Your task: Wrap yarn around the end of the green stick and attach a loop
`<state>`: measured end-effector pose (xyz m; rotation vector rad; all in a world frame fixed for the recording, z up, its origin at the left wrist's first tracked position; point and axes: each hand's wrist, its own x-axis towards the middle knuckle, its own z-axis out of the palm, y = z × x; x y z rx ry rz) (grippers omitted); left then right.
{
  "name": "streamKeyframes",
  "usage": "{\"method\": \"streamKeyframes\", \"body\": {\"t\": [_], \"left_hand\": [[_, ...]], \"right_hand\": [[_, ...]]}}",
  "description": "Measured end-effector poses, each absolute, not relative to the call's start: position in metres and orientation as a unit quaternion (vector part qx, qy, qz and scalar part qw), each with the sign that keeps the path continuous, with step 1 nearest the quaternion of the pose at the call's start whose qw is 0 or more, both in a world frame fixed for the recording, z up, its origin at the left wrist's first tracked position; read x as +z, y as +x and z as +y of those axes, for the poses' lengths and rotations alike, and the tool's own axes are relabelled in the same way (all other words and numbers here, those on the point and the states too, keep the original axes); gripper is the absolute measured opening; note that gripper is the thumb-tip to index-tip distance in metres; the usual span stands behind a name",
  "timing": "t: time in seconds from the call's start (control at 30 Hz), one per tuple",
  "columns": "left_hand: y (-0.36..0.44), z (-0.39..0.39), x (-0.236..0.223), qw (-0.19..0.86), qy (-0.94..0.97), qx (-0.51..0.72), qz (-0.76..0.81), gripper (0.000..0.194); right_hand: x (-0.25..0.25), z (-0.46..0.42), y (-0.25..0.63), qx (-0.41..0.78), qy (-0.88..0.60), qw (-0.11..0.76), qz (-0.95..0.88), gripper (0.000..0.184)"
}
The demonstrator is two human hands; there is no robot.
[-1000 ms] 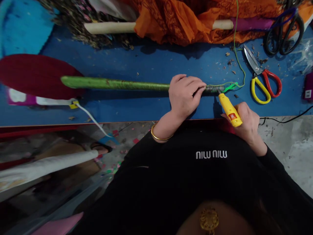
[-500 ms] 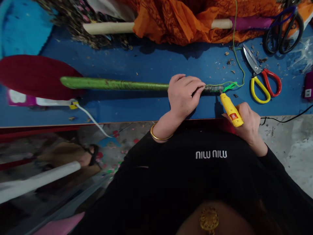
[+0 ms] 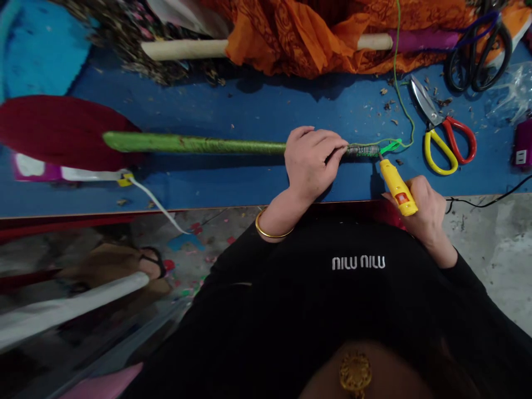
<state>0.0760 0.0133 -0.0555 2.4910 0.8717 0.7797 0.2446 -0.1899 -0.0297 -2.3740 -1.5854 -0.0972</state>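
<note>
A long green-wrapped stem (image 3: 199, 144) lies across the blue table, its left end over a dark red oval piece (image 3: 62, 130). My left hand (image 3: 311, 158) is closed round the stem near its right end. Grey wire-like winding (image 3: 362, 149) covers the part just past my fingers, and a bright green loop (image 3: 390, 146) sticks out at the tip. My right hand (image 3: 426, 208) grips a yellow glue gun (image 3: 398, 187) by its handle, which is mostly hidden. The gun's nozzle points at the wound end; whether it touches is too small to tell.
Red-and-yellow-handled scissors (image 3: 443, 124) lie to the right, beside a loose green thread (image 3: 399, 88). Black-handled scissors (image 3: 477, 55) are behind them. Orange cloth (image 3: 299, 39) covers a pale stick (image 3: 183, 49) at the back. The table's front edge (image 3: 233, 206) is close to my body.
The glue gun in my right hand has shifted slightly right and down, away from the winding. My left hand has stayed on the stem.
</note>
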Motion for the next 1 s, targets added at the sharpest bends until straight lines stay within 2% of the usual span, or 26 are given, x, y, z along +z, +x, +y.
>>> {"method": "streamKeyframes", "body": {"t": [0.17,0.33,0.83,0.9,1.0], "left_hand": [[0.076,0.014,-0.057,0.194,0.886,0.289,0.306,0.022],[0.076,0.015,-0.058,0.201,0.884,0.299,0.298,0.023],[0.077,0.014,-0.058,0.181,0.888,0.305,0.292,0.022],[0.077,0.014,-0.057,0.182,0.887,0.306,0.294,0.023],[0.077,0.015,-0.057,0.183,0.887,0.310,0.291,0.022]], "right_hand": [[-0.026,-0.198,0.249,-0.049,-0.828,0.161,-0.535,0.058],[-0.025,-0.194,0.249,-0.014,-0.825,0.171,-0.538,0.061],[-0.027,-0.186,0.246,0.015,-0.843,0.120,-0.524,0.056],[-0.024,-0.191,0.248,0.021,-0.845,0.142,-0.515,0.056],[-0.017,-0.199,0.254,0.041,-0.841,0.226,-0.489,0.054]]}}
